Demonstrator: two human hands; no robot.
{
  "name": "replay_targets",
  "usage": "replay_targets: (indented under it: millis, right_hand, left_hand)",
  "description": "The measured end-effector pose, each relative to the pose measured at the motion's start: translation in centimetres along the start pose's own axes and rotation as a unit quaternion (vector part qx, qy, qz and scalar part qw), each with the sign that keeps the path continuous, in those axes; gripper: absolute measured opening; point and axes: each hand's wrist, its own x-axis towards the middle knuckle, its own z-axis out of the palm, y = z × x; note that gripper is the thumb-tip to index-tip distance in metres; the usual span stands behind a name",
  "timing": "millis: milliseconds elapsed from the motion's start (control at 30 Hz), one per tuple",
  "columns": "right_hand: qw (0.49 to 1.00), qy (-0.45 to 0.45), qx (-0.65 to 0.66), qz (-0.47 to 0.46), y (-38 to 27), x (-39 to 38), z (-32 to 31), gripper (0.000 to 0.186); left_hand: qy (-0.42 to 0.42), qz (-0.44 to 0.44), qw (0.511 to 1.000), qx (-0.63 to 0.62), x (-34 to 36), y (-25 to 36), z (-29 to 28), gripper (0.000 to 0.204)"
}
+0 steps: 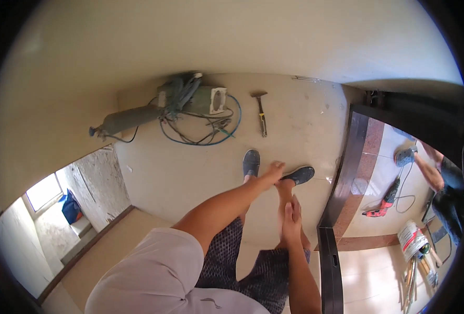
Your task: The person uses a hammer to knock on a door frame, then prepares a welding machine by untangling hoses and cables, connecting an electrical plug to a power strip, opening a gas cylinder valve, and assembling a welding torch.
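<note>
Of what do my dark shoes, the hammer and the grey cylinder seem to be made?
Shoes: perhaps fabric or soft plastic, dark and matte with pale edges; texture unclear.
Hammer: head probably dull metal, dark and brownish; yellow-and-black handle perhaps plastic or rubber.
Cylinder: likely painted metal, from its even grey, matte surface.

The hammer has a dark head and a yellow-and-black handle against the cream floor; left of it, the boxy machine is grey-green with a whitish end panel, the looped hose blue, the cylinder grey-green with a blue knob. Below the hammer, the shoes are dark grey-blue, the shorts dark with a paler lattice pattern, the T-shirt white; right of it, the door frame is dark brown, the tile strip reddish brown, the drill red and black.
</note>
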Motion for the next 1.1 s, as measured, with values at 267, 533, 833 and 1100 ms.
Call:
replay_targets:
  millis: [267,533,833,1100]
  right_hand:
    - [0.931,0.037,-0.321,-0.172,-6.6,-6.2,-2.8,0.073]
    - [0.972,0.083,-0.166,-0.142,-8.5,-5.9,-5.5,0.034]
    - [0.948,-0.051,-0.264,-0.172,-6.1,-1.6,6.2,0.035]
    - [0.933,-0.052,-0.275,-0.225,-15.1,9.9,24.0,0.024]
  left_hand:
    - [-0.269,-0.056,0.888,-0.370,-31.7,7.5,-0.1,0.077]
    - [0.229,0.245,0.936,-0.103,-31.0,-9.1,-19.7,0.029]
    - [0.381,0.074,0.920,0.055,-35.2,-14.6,-30.3,0.030]
    - [0.322,0.186,0.920,0.124,-16.9,-10.3,-40.9,0.032]
